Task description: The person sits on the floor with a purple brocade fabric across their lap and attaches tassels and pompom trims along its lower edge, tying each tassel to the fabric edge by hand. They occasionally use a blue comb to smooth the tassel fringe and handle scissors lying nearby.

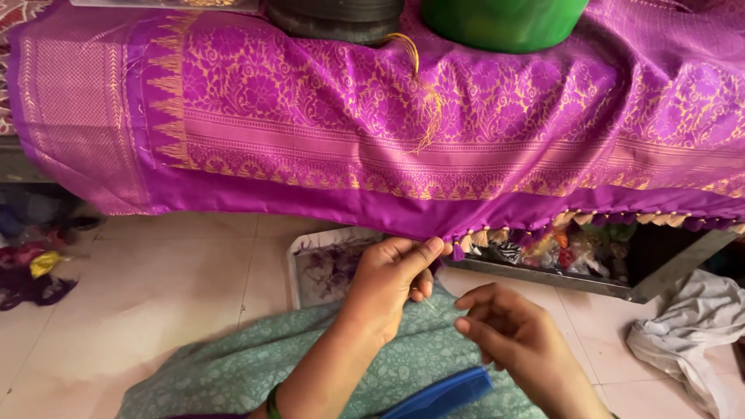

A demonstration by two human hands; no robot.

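A purple cloth (pixel 372 116) with gold woven patterns hangs over a raised surface, its lower hem fringed with small tassels (pixel 497 237). My left hand (pixel 392 283) pinches that hem at the start of the tassel row. My right hand (pixel 516 337) hovers just below and to the right, fingers pinched together, seemingly on a thin thread or needle too fine to make out. A bundle of gold thread (pixel 423 93) lies on top of the cloth. A blue comb (pixel 442 396) rests on my green patterned lap (pixel 233 368).
A green tub (pixel 504 23) and a dark round container (pixel 334 17) weigh the cloth down on top. A metal tray (pixel 559 268) with colourful thread scraps sits under the hem. White cloth (pixel 691 330) lies on the tiled floor at right, and scraps (pixel 35 264) at left.
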